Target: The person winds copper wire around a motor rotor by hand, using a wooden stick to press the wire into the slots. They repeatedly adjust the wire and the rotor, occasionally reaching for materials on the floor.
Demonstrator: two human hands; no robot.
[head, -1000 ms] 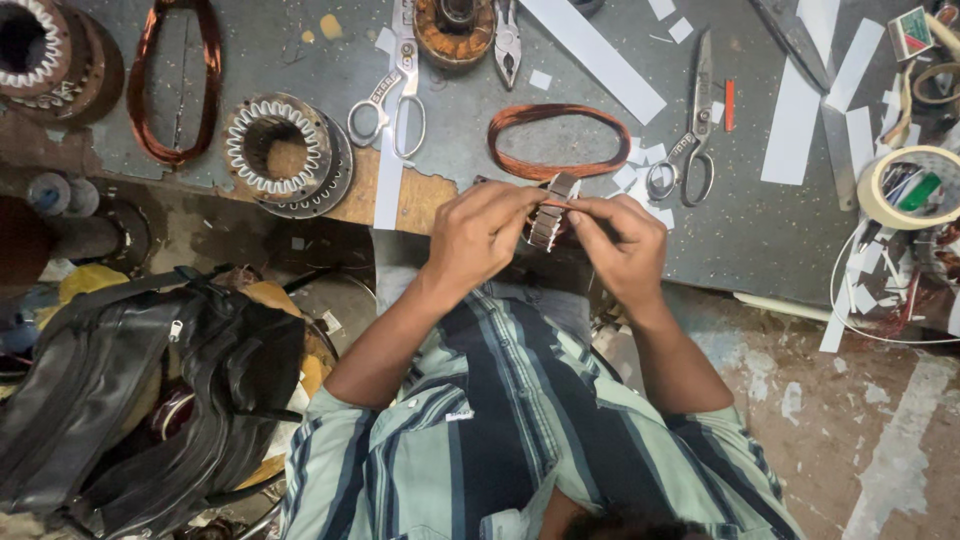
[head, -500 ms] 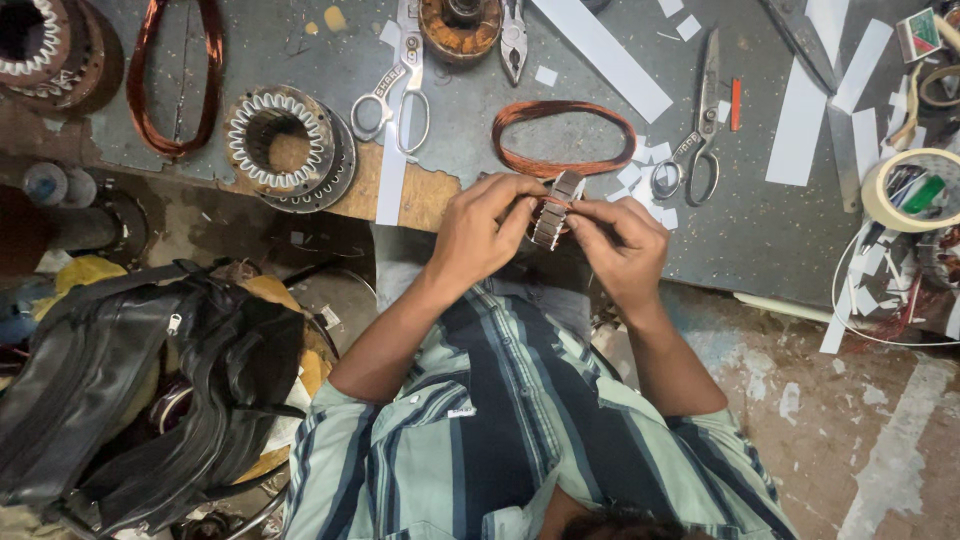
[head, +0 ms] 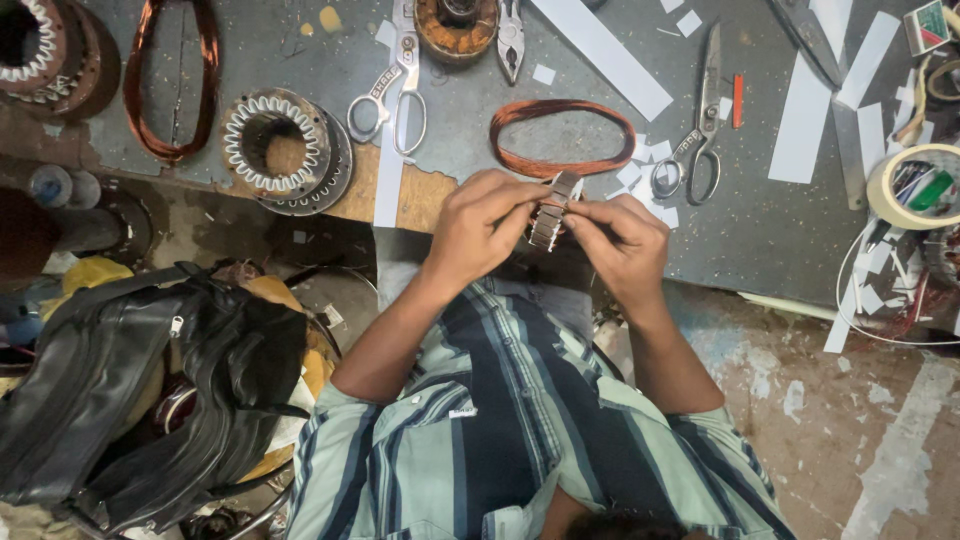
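Both hands meet at the tabletop edge: left hand and right hand fingers pinch a small ribbed metal stator core, just below a copper wire coil.

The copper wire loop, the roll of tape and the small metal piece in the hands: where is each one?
copper wire loop [head: 512, 112], head view, on its upper left curve.
roll of tape [head: 884, 186], head view, on its left rim.
small metal piece [head: 549, 222], head view, on its ribbed middle, between both hands.
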